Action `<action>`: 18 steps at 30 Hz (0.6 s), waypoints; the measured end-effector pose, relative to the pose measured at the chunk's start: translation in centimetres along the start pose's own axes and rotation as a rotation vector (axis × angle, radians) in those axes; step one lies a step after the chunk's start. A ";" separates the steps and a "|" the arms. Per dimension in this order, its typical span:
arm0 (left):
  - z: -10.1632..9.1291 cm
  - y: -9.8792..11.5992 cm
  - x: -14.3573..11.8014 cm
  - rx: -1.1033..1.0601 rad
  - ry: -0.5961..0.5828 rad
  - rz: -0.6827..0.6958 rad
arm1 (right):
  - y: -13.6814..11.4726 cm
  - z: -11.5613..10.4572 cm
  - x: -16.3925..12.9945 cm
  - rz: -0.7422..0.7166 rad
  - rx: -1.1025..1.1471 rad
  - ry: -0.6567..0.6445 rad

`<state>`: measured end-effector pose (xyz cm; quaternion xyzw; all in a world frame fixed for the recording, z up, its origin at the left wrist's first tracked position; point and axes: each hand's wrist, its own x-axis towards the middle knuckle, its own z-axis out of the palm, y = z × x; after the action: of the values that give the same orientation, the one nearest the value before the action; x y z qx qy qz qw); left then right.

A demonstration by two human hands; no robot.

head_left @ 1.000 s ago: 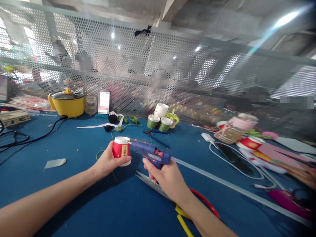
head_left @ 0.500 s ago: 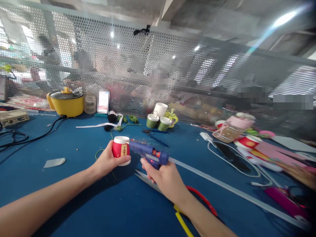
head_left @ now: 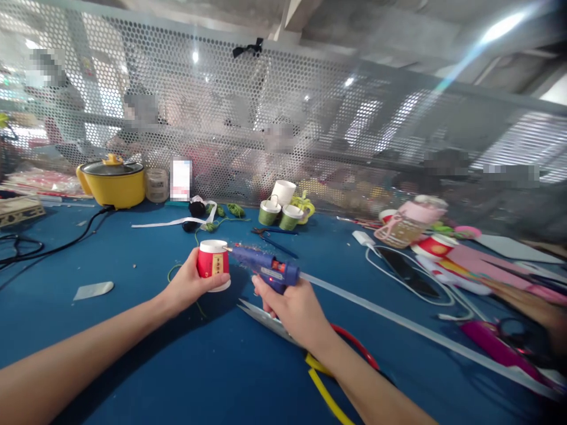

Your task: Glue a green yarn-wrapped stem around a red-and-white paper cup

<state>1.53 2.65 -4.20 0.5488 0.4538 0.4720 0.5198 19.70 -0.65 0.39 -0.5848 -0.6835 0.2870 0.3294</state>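
Left hand (head_left: 188, 286) grips upturned red cup (head_left: 213, 265), right hand (head_left: 292, 308) clenched on glue gun (head_left: 264, 268), nozzle at cup's top edge; nothing stuck on yet.

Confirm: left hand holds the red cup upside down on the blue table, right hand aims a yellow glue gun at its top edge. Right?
One thing is off: the glue gun is blue, not yellow. The head view shows it. The rest holds: the left hand grips the upturned red cup on the blue table, and the right hand points the nozzle at its top edge.
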 end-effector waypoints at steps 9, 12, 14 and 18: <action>0.1 0.3 -0.1 -0.025 -0.013 -0.023 | 0.0 -0.1 0.1 0.032 0.017 -0.007; 0.1 0.3 -0.1 -0.030 -0.023 -0.022 | 0.0 -0.1 0.1 0.036 0.021 0.005; 0.1 0.3 0.0 -0.032 -0.028 -0.021 | 0.0 -0.1 0.1 0.042 0.028 0.009; 0.0 0.3 0.0 -0.025 -0.025 -0.020 | 0.0 0.1 -0.1 0.042 0.040 -0.009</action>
<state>1.56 2.66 -3.88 0.5437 0.4467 0.4654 0.5369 19.66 -0.71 0.35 -0.5910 -0.6666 0.3102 0.3319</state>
